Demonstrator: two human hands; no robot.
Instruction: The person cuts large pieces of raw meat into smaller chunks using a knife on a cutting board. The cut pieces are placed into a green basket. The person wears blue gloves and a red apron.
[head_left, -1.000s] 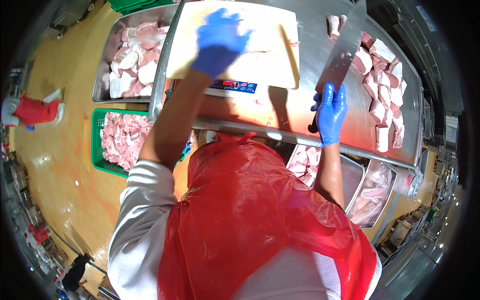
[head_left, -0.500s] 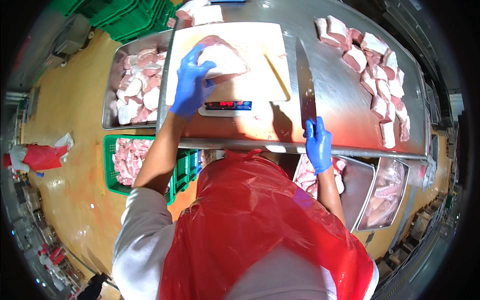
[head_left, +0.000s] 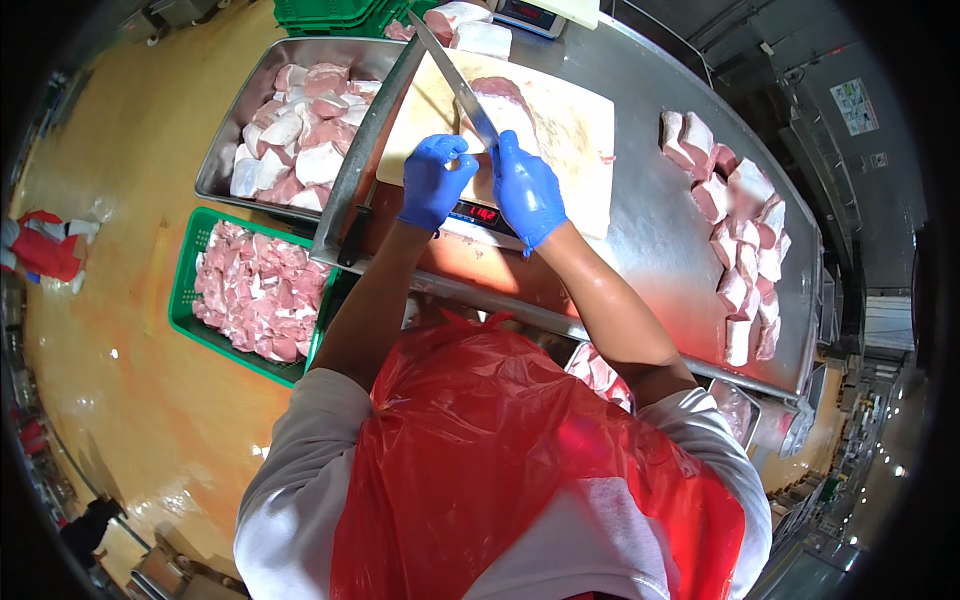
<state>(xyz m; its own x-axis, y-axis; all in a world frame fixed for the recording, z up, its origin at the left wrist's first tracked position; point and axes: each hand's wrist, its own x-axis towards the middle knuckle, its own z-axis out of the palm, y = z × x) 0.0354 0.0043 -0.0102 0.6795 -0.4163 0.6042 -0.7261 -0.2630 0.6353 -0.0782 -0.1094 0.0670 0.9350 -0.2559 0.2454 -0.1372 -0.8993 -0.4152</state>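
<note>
A long knife (head_left: 452, 82) slants up and to the left over the cutting board (head_left: 568, 130). My right hand (head_left: 528, 190) is closed round its handle. Beneath and beside the blade lies a chunk of raw meat (head_left: 508, 100) with a pale fat layer, partly covered by the knife and my hands. My left hand (head_left: 437, 182) is at the board's near edge, left of the right hand, its fingers curled in; whatever they hold is hidden. Just under the hands shows a scale (head_left: 478, 214) with a lit red display.
Cut meat blocks (head_left: 740, 240) lie along the right of the steel table (head_left: 640, 200). At left stand a steel tub (head_left: 212, 160) of meat pieces and a green crate (head_left: 183, 300) of trimmings. Another scale (head_left: 530, 15) is at the far edge. A person (head_left: 48, 245) is at far left.
My right hand has brought the knife from the table's right side over the meat on the board. My left hand has come off the meat's top toward the board's near edge, fingers curling. The view has turned.
</note>
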